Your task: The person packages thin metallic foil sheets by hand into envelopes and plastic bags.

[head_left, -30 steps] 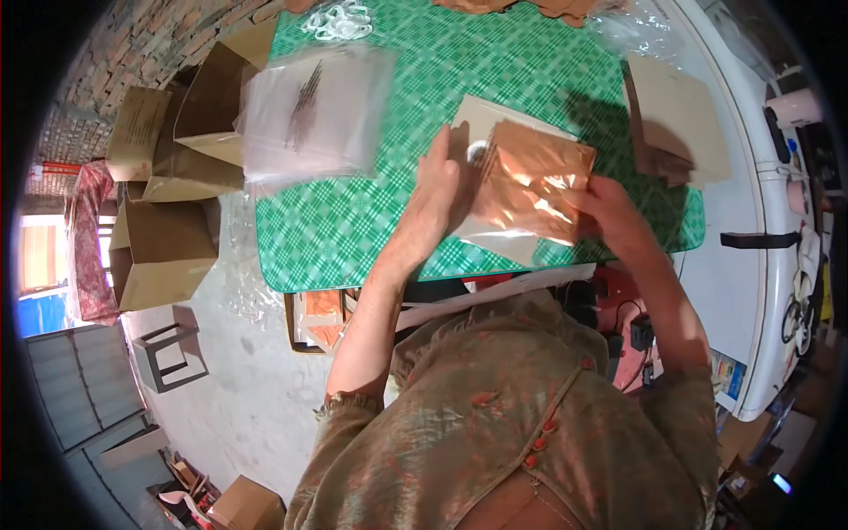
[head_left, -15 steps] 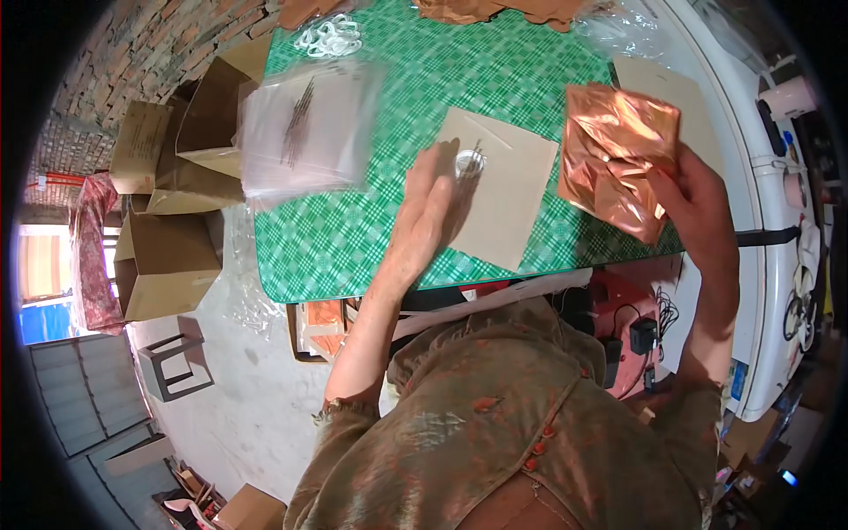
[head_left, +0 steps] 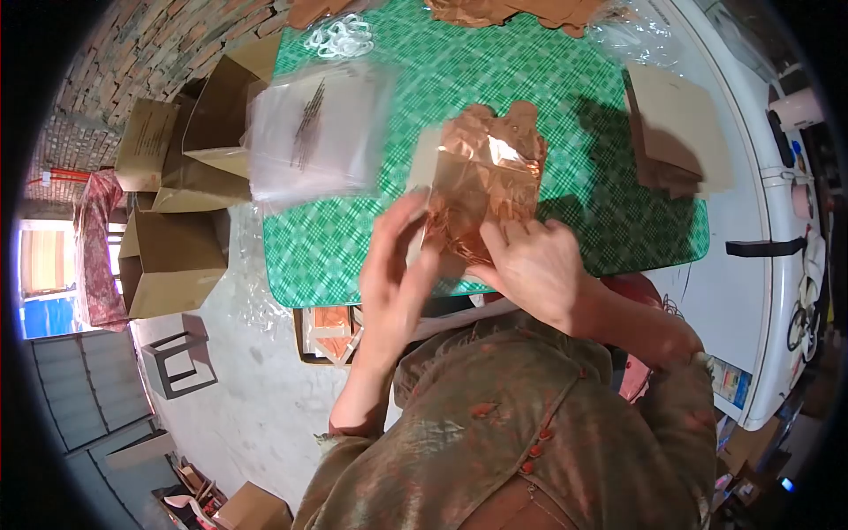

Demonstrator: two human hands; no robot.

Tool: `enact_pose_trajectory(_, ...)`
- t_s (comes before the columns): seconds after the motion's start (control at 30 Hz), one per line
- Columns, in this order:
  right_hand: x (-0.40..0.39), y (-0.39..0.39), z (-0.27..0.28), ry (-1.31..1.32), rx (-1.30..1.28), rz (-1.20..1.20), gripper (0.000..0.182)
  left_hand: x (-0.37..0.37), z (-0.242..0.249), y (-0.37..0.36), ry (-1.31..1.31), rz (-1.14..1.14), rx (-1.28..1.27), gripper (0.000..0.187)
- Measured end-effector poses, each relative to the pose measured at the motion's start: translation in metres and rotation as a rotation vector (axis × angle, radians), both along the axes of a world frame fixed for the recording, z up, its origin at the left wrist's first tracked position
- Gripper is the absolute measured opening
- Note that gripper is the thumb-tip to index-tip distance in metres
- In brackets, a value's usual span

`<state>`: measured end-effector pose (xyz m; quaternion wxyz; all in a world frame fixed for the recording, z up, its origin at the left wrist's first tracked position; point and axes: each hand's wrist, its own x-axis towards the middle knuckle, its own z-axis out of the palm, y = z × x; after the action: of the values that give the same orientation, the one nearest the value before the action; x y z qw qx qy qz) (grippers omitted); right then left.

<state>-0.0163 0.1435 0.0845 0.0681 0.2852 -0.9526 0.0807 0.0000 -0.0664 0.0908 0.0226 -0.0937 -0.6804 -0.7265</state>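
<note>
A crinkled, shiny copper-coloured foil piece (head_left: 495, 163) lies over the beige card (head_left: 426, 157), whose left edge shows beside it. My right hand (head_left: 537, 272) is closed on the foil's near end, with the fingers curled and the thumb pointing left. At the left edge of the foil and card is my left hand (head_left: 395, 256), somewhat blurred, its thumb and fingers apart. The white ring seen earlier on the card is now hidden under the foil.
A stack of clear plastic bags (head_left: 318, 132) lies left on the green checked tablecloth (head_left: 442, 62). White rings (head_left: 340, 37) sit behind it. Beige cards (head_left: 676, 128) are piled at the right. Open cardboard boxes (head_left: 177, 261) stand left of the table.
My right hand has brought the copper foil left from beside the card onto it. My left hand has drawn back slightly toward the card's near left edge.
</note>
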Motion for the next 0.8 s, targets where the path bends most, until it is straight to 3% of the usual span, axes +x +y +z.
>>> enact_pose_trajectory(0.07,0.007,0.008,-0.002,0.036,-0.094,-0.004,0.031,0.027,0.025,-0.005,0.320,-0.048,-0.029,0.044)
enact_pose_trajectory(0.13,0.008,0.018,-0.009,0.115,-0.134,-0.010,0.026,0.029,0.041,0.004,0.668,-0.219,0.322,0.037)
enact_pose_trajectory(0.2,-0.001,0.030,-0.011,0.206,-0.090,0.005,0.026,0.049,0.082,0.004,0.751,-0.334,0.507,0.042)
enact_pose_trajectory(0.27,-0.009,0.039,-0.021,0.203,-0.069,0.014,0.044,0.063,0.113,0.007,0.829,-0.450,0.689,0.047)
enact_pose_trajectory(0.37,-0.017,0.041,-0.029,0.265,-0.082,0.038,0.066,0.053,0.122,0.038,1.139,-0.202,0.944,0.042)
enact_pose_trajectory(0.47,-0.016,0.042,-0.043,0.194,-0.105,0.054,0.063,0.040,0.120,0.030,1.285,-0.344,0.822,0.038)
enact_pose_trajectory(0.5,-0.015,0.042,-0.047,0.207,-0.102,0.046,0.064,0.054,0.111,0.028,1.001,-0.405,0.901,0.039)
enact_pose_trajectory(0.57,-0.013,0.041,-0.054,0.230,-0.092,0.031,0.066,0.105,0.088,0.005,0.937,-0.382,0.749,0.042)
enact_pose_trajectory(0.63,-0.013,0.037,-0.056,0.192,-0.069,-0.007,0.064,0.111,0.072,-0.004,0.841,-0.329,0.494,0.043)
enact_pose_trajectory(0.8,-0.017,0.036,-0.042,0.190,-0.064,-0.007,0.050,0.014,0.041,-0.003,0.480,-0.113,-0.402,0.049)
